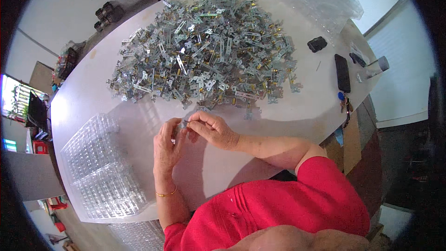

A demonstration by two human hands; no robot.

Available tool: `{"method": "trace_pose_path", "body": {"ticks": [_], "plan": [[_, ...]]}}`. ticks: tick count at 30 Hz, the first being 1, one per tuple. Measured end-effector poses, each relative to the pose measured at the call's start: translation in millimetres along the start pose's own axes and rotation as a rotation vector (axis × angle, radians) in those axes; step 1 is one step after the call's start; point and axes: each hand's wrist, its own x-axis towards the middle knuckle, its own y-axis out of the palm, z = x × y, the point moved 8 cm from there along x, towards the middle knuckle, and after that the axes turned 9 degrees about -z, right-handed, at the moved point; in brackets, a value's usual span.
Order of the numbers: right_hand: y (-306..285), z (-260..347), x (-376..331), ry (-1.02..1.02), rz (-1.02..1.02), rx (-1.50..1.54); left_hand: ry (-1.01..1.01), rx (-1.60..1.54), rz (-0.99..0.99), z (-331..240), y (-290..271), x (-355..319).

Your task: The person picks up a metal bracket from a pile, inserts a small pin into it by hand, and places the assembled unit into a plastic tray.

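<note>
The left hand (166, 151) and the right hand (216, 132) meet over the tabletop (223, 162), their fingers (203, 117) closed narrowly about a small grey piece (183, 124), partly hidden between them. Just beyond the hands spreads a large heap of metal parts (204, 51), silvery with some yellow pieces. A clear plastic tray (104, 172) lies to the left, and a black phone (342, 73) well to the right.

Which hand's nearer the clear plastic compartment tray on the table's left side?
Left. The left hand is right of the clear plastic compartment tray, not touching it; the right hand is farther right.
</note>
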Motion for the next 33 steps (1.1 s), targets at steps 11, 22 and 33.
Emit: {"method": "trace_pose_path", "body": {"ticks": [11,22,33], "plan": [[-13,24,1,-0.155,-0.116,-0.016,-0.664,-0.671,-0.02,42,18,-7],[-8,9,1,0.015,-0.104,-0.259,-0.777,-0.857,0.091,52,27,-16],[-9,10,0,-0.011,-0.087,-0.338,-0.737,-0.733,0.065,55,23,-16]]}}
